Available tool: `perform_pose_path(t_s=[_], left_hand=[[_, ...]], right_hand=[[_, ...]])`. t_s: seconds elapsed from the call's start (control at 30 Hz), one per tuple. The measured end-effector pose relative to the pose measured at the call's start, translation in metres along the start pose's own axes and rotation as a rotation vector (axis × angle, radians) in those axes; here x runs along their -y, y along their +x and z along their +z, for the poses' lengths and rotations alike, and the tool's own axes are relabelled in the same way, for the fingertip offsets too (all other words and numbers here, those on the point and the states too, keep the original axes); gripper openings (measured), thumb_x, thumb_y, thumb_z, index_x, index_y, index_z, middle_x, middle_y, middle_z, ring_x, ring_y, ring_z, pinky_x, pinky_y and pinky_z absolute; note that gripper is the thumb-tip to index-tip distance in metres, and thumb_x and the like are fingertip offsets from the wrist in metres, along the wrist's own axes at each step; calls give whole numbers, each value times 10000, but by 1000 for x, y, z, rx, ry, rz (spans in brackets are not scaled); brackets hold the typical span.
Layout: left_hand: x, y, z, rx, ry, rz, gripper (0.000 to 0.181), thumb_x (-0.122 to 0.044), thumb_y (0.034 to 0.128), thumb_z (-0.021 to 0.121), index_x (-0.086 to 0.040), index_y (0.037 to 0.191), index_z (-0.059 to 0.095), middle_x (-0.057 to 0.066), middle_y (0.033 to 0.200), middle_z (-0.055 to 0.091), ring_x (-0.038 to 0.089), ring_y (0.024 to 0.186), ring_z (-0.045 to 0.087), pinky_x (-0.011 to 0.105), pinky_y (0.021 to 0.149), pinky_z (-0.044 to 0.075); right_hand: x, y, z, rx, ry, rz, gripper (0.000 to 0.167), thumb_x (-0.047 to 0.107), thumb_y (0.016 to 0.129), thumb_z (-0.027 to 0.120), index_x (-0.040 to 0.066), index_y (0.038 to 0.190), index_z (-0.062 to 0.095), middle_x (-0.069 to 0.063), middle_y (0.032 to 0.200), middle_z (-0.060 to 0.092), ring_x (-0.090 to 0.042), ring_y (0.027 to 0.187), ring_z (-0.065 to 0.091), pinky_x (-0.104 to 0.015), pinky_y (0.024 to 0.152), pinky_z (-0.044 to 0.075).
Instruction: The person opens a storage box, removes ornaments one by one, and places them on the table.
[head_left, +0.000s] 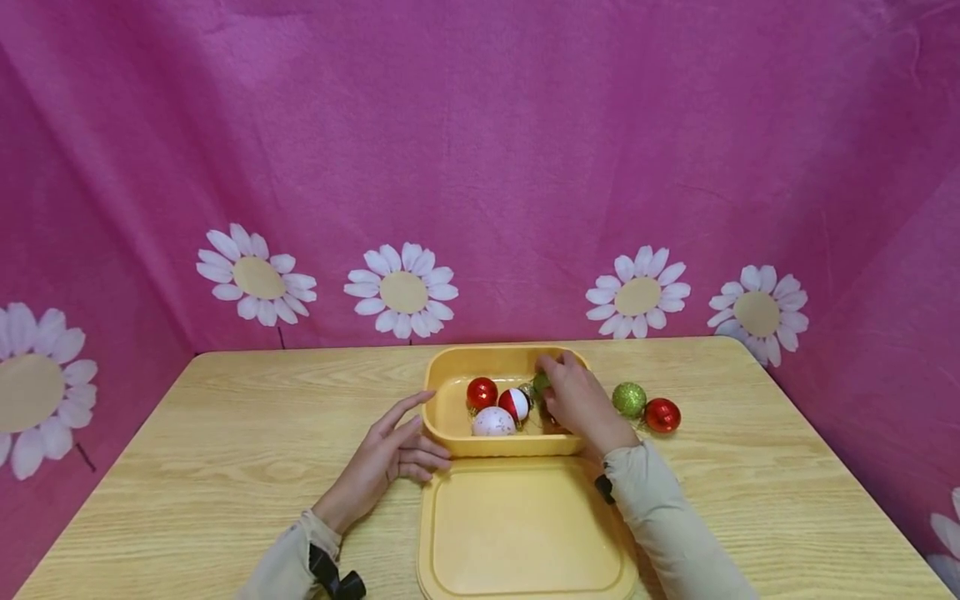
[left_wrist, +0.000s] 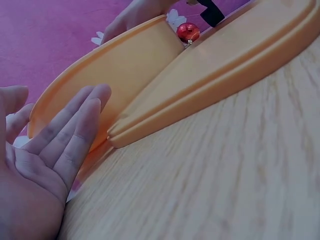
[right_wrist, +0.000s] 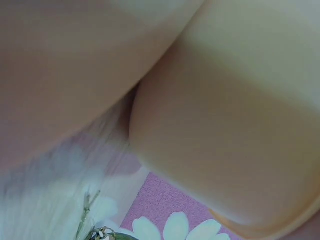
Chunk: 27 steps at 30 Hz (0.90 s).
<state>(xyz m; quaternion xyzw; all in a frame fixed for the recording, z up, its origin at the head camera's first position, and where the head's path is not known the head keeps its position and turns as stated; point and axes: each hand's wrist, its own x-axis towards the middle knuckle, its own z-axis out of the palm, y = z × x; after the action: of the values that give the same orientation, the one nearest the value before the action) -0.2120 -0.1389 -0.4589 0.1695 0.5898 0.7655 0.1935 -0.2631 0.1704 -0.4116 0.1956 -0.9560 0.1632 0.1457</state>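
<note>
The right hand (head_left: 581, 402) reaches over the near right side of the yellow box (head_left: 502, 447), its fingers bent down and apparently pinching a green bauble (head_left: 541, 382) just inside; the knuckles hide most of that hold. The left hand (head_left: 386, 450) grips nothing: its fingers are straight at the box's near left corner, probably to keep it from sliding, though how firmly they press I cannot tell. Within the box sit a red bauble (head_left: 482, 392), a red-and-white bauble (head_left: 514, 404) and a white speckled bauble (head_left: 493, 422), where the walls would stop them rolling. A second green bauble (head_left: 628, 400) and a second red bauble (head_left: 663, 415) lie on the table (head_left: 750, 483), right of the box, seemingly within the right hand's reach. The lid (head_left: 525, 533) lies flat in front, leaving the box uncovered.
</note>
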Motion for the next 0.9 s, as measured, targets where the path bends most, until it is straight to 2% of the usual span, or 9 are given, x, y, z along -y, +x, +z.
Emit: perform_pose_path(t_s=[0.17, 0.43, 0.9], left_hand=[[2, 1, 2, -34, 2, 3, 547, -319, 1070, 467, -204, 1568, 274, 209, 973, 729, 286, 852, 739, 347, 681, 607], [1, 3, 6, -80, 41, -5, 538, -325, 1063, 484, -207, 1555, 301, 201, 936, 723, 261, 797, 737, 342, 672, 608], [2, 2, 6, -96, 56, -16, 526, -312, 1063, 488, -215, 1548, 310, 140, 871, 710, 228, 733, 722, 337, 660, 607]], right_hand=[[0, 1, -2, 7, 46, 6, 291, 2, 835, 745, 37, 1105, 643, -224, 1010, 579, -343, 844, 612, -482, 701, 563], [-2, 2, -8, 59, 174, 54, 266, 71, 890, 724, 32, 1143, 653, -202, 1094, 618, -376, 1035, 595, -547, 897, 505], [-1, 2, -12, 77, 229, 47, 266, 70, 903, 715, 27, 1160, 659, -162, 1078, 622, -347, 1019, 591, -516, 892, 504]])
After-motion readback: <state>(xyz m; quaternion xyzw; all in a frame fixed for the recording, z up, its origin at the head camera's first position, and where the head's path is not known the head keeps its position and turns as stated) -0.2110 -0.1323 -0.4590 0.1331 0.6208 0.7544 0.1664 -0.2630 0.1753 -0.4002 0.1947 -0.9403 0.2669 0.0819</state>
